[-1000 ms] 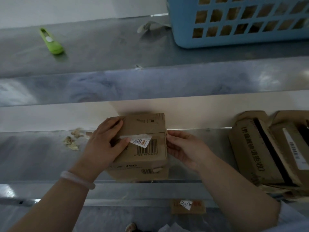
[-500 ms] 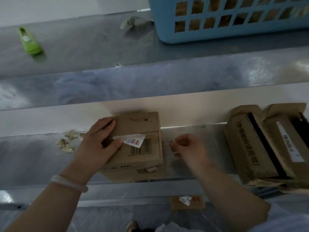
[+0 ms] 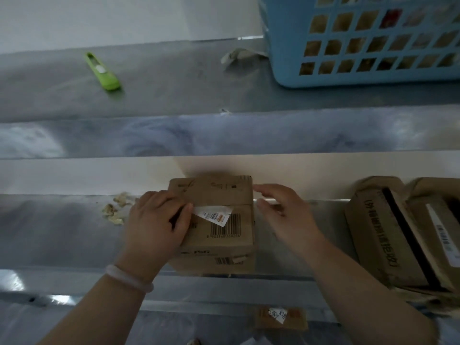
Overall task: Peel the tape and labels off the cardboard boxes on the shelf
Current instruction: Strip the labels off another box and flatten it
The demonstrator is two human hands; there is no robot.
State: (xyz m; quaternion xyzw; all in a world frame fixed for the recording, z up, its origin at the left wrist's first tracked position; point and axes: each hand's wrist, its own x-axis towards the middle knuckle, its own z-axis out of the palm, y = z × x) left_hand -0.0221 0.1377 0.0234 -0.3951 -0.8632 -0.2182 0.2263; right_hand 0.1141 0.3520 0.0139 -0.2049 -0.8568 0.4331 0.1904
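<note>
The box [image 3: 225,241] sits mid-frame on the shelf [image 3: 62,220], between both hands. Its white label [image 3: 214,215] runs left to right across the top. The label's left end lies under the left hand [image 3: 156,225], whose curled fingers seem to pinch it. The right hand [image 3: 286,215] is loosely spread and empty at the box's right edge; whether it touches is unclear.

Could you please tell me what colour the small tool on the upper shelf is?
The tool is bright green; head view.

Matt cardboard box [image 3: 219,235]; glossy paper label [image 3: 215,215]; brushed-metal shelf [image 3: 62,220]; plastic basket [image 3: 286,46].
</note>
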